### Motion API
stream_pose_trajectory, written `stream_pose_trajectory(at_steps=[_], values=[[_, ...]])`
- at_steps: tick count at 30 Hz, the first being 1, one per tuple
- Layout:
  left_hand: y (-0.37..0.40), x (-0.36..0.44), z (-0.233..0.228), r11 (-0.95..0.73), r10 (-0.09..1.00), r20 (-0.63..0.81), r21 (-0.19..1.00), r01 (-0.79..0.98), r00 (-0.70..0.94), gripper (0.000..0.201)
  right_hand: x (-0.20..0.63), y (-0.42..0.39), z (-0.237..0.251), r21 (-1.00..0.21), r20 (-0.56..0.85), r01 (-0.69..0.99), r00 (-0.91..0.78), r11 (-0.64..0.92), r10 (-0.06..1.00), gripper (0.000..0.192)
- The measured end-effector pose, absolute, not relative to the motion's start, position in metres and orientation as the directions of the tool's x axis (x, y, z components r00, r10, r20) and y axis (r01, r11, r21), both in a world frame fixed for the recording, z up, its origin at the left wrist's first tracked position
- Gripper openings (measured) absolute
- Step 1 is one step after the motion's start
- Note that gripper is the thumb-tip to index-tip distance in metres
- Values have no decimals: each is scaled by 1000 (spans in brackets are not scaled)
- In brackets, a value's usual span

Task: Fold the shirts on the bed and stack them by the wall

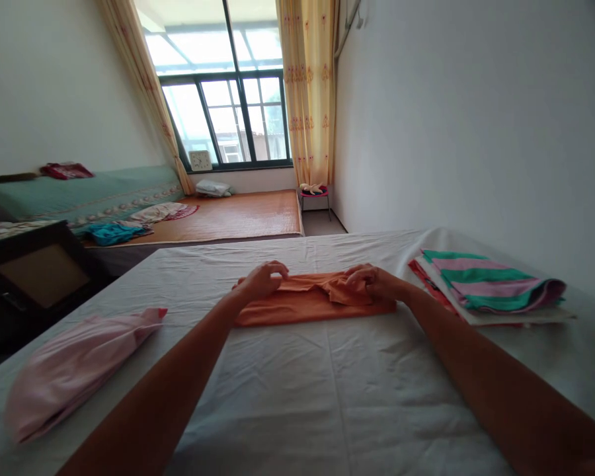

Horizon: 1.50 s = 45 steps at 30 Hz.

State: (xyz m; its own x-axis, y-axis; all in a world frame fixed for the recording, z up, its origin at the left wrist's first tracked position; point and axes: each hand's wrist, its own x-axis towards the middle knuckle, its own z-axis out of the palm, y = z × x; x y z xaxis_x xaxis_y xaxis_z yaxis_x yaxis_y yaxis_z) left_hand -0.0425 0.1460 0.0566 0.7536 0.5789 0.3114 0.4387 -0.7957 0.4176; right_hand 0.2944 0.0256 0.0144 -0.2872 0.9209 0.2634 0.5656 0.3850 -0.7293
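Observation:
An orange garment (297,311) lies partly folded on the white sheet (297,383) in front of me. At its left end, my left hand (265,279) has its fingers curled and pinched on the cloth. On the opposite end, my right hand (374,281) grips a bunched upper part of the same cloth with bent fingers. Both forearms reach in from the bottom corners. The exact kind of garment cannot be made out, since it is folded over on itself and my hands cover its ends.
Left lies a pink garment (79,370). Near the right wall is a stack of folded clothes with a green-and-pink striped garment (486,281) on top. Beyond stand a dark cabinet (39,284), a second bed with a brown mat (242,211), and a small stool (315,193) by the curtain.

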Motion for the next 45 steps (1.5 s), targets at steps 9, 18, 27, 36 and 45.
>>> stream_pose_trajectory(at_steps=[9,18,27,36,45], values=[[87,53,19,-925,353,359,270,266,864,36,295,18,6,-917,153,377,32,130,988,38],[83,54,12,-888,458,454,276,369,764,16,293,12,26,-910,172,345,-193,231,966,38],[88,36,15,-910,369,409,341,235,834,29,306,6,29,-789,115,523,-390,323,913,31],[84,45,10,-840,514,407,419,345,756,15,305,7,25,-820,75,531,-273,215,959,37],[90,57,1,-634,771,351,496,593,531,39,301,16,20,-787,-126,609,-4,-97,992,23]])
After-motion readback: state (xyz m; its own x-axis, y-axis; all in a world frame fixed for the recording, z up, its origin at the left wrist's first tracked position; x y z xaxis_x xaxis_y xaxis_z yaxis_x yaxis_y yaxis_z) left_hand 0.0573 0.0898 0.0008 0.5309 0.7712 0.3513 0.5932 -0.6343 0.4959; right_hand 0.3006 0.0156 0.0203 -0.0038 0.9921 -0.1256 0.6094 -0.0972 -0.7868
